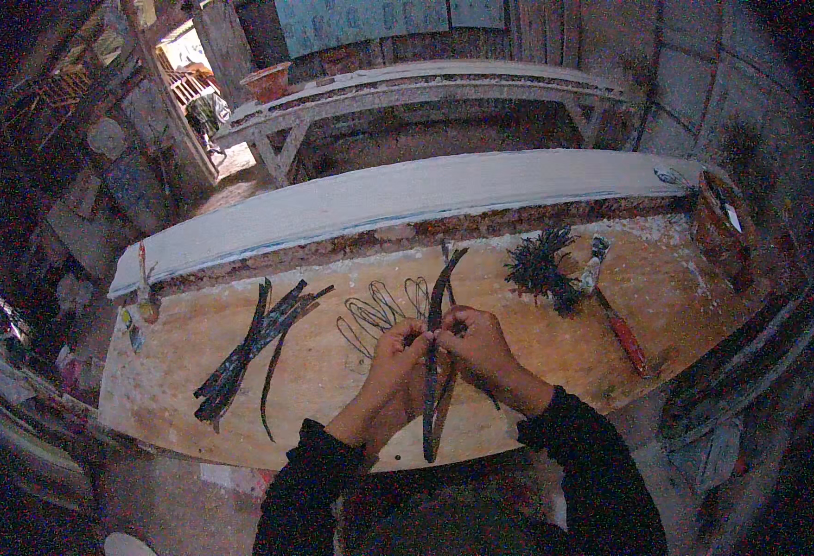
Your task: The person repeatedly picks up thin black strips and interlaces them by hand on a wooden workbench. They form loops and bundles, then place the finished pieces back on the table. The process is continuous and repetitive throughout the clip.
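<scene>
A long, dark, flat strip (440, 285) stands nearly upright in the picture, pinched near its middle by both hands over the wooden board (333, 408). My left hand (398, 357) grips it from the left, thumb and finger together. From the right, my right hand (481, 343) pinches it at the same spot. Another thin dark strip lies partly hidden under the hands. Several loops of thin wire (366, 315) lie just beyond my left hand. Farther left rests a pile of similar dark strips (254, 338), with one thin curved strip (272, 380) beside it.
A dark, frayed bundle (544, 267) and a red-handled tool (622, 334) with a whitish end lie to the right. A clay-coloured pot (724, 227) stands at the far right. Behind the board runs a long white-topped surface (407, 190), with a bench (444, 88) beyond.
</scene>
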Demonstrator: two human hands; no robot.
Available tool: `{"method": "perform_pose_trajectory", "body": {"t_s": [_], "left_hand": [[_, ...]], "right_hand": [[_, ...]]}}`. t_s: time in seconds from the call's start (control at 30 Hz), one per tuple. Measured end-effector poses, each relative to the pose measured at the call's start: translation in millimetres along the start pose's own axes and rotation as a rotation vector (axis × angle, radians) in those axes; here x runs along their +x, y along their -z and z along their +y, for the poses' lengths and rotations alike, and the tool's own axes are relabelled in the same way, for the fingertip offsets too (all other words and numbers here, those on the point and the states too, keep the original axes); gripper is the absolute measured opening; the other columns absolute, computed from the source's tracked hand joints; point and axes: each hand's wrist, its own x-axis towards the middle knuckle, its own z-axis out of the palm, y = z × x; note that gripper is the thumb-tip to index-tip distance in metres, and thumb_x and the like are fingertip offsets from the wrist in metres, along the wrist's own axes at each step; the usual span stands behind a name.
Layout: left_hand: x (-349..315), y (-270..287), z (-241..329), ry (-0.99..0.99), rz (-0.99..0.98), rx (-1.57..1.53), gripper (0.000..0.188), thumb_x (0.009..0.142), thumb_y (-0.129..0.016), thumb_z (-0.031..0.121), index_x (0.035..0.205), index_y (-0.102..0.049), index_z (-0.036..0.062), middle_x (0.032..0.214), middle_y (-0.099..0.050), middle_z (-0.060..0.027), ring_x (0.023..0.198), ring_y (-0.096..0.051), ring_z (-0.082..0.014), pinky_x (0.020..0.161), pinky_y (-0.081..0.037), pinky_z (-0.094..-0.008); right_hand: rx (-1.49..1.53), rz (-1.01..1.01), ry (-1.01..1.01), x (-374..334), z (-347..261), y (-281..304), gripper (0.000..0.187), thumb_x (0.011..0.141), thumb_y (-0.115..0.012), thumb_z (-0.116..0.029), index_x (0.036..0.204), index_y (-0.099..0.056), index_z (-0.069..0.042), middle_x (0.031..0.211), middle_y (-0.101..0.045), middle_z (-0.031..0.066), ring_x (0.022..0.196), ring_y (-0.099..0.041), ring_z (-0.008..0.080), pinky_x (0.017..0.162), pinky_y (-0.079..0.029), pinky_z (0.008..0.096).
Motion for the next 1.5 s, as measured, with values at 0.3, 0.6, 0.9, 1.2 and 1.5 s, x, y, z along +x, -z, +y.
{"method": "perform_pose_trajectory", "body": {"t_s": [0.3,0.6,0.9,1.2,1.5], "left_hand": [[-17,-27,26,0.185,0.010,-0.234,0.004,0.096,-0.055,0.009,0.096,-0.056,0.0051,0.088,-0.061,-0.0034,0.077,-0.060,-0.0141,0.065,-0.052,-0.0295],[-13,-23,28,0.226,0.054,-0.198,0.004,0.093,-0.060,0.012,0.096,-0.056,0.0115,0.088,-0.061,-0.0022,0.080,-0.061,-0.0149,0.067,-0.053,-0.0344],[-18,-23,38,0.247,-0.012,-0.359,0.005,0.092,-0.060,0.012,0.097,-0.057,0.0116,0.090,-0.064,-0.0037,0.078,-0.065,-0.0198,0.067,-0.055,-0.0363],[-21,-31,50,0.237,0.006,-0.363,0.005,0.093,-0.058,0.010,0.096,-0.058,0.0060,0.087,-0.066,-0.0066,0.076,-0.066,-0.0218,0.067,-0.056,-0.0355],[-1,23,17,-0.049,-0.086,0.057,0.019,0.094,-0.057,0.016,0.108,-0.059,0.0031,0.101,-0.065,-0.0087,0.093,-0.062,-0.0216,0.087,-0.050,-0.0366]], "right_hand": [[-0.068,0.027,0.045,2,15,-1,0.010,0.082,-0.066,-0.005,0.077,-0.058,-0.002,0.073,-0.061,0.0023,0.064,-0.057,0.0081,0.054,-0.046,0.0249],[-0.092,0.008,0.002,5,11,2,0.010,0.081,-0.065,-0.006,0.076,-0.057,-0.004,0.072,-0.058,-0.0002,0.068,-0.056,0.0075,0.058,-0.047,0.0257],[0.227,-0.115,-0.188,7,7,5,0.007,0.087,-0.065,-0.010,0.083,-0.061,-0.005,0.075,-0.061,0.0004,0.060,-0.057,0.0077,0.054,-0.048,0.0240],[0.331,-0.187,-0.216,5,9,10,0.012,0.088,-0.068,-0.016,0.085,-0.062,-0.006,0.073,-0.062,0.0000,0.061,-0.059,0.0069,0.052,-0.049,0.0223],[-0.165,0.040,0.157,16,28,5,0.013,0.082,-0.068,-0.015,0.076,-0.059,-0.007,0.068,-0.055,-0.0008,0.064,-0.052,0.0087,0.058,-0.042,0.0260]]}}
